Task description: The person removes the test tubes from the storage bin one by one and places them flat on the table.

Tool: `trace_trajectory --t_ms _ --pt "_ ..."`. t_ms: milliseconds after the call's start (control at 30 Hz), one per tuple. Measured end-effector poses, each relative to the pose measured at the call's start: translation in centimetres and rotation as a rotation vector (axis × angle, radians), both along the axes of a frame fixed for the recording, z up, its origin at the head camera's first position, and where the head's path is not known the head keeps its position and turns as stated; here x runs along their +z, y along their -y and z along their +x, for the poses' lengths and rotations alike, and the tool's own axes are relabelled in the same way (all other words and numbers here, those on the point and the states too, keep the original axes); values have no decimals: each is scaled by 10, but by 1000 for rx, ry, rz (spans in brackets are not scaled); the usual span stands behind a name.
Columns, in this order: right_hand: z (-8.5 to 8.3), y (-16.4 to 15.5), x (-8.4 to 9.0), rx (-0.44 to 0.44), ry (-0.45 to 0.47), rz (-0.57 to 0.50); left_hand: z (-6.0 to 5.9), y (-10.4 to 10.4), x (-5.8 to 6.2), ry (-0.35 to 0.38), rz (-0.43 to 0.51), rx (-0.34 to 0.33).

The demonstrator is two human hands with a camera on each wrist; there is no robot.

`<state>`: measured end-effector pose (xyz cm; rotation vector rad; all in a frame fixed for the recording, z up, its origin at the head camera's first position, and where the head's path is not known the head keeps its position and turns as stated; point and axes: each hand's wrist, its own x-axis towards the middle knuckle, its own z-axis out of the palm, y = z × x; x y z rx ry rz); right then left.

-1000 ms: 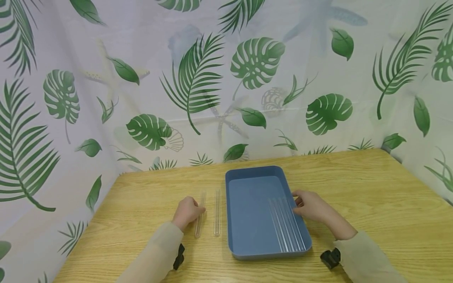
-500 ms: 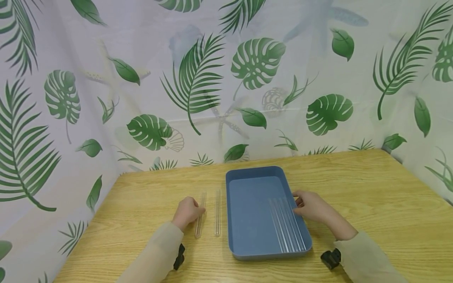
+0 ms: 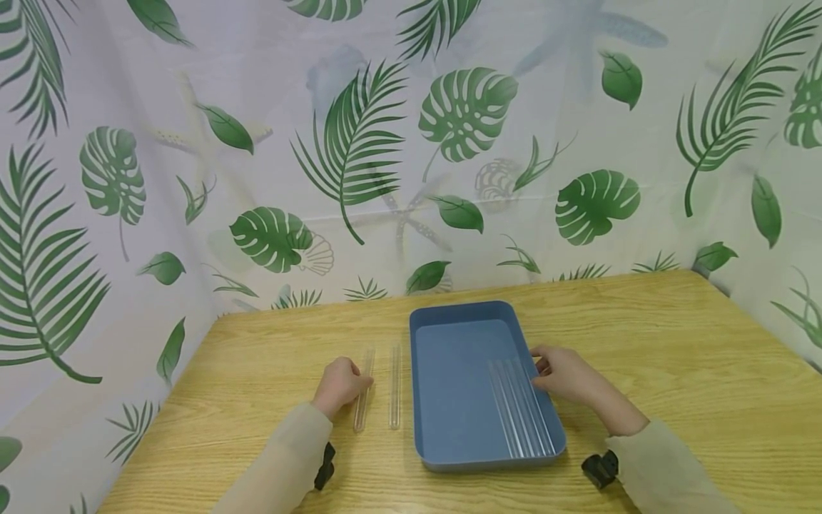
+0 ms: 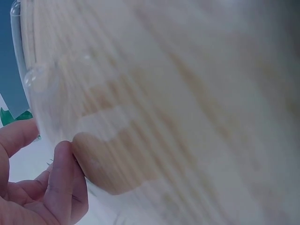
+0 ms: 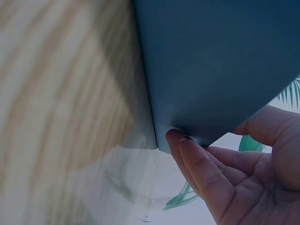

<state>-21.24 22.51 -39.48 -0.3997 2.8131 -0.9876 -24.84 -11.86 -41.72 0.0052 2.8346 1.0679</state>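
My left hand [image 3: 340,385] pinches a clear test tube [image 3: 361,414] lying on the table left of the tray; in the left wrist view the tube's rounded end [image 4: 35,79] shows near the fingers [image 4: 61,173]. A second clear test tube [image 3: 394,389] lies parallel, between that one and the blue tray [image 3: 420,428]. Several more clear tubes [image 3: 523,414] lie side by side in the tray's right part. My right hand [image 3: 561,375] holds the tray's right wall, thumb at the rim and fingertips [image 5: 176,138] against the outside, as the right wrist view shows.
The wood-grain table [image 3: 674,343] carries the tray near its middle. A white cloth with green leaf prints [image 3: 379,143] hangs behind the table and at both sides. Black devices [image 3: 600,469] are strapped at both wrists.
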Motion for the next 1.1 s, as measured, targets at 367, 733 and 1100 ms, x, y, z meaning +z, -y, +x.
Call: trace_trajectory --t_ms 367,733,1100 --pt "0 1 1 -2 6 0 0 0 2 15 16 11" --pt "0 1 1 -13 0 13 -1 0 2 22 19 7" --pt "0 1 -1 -7 7 6 1 0 2 20 11 1"
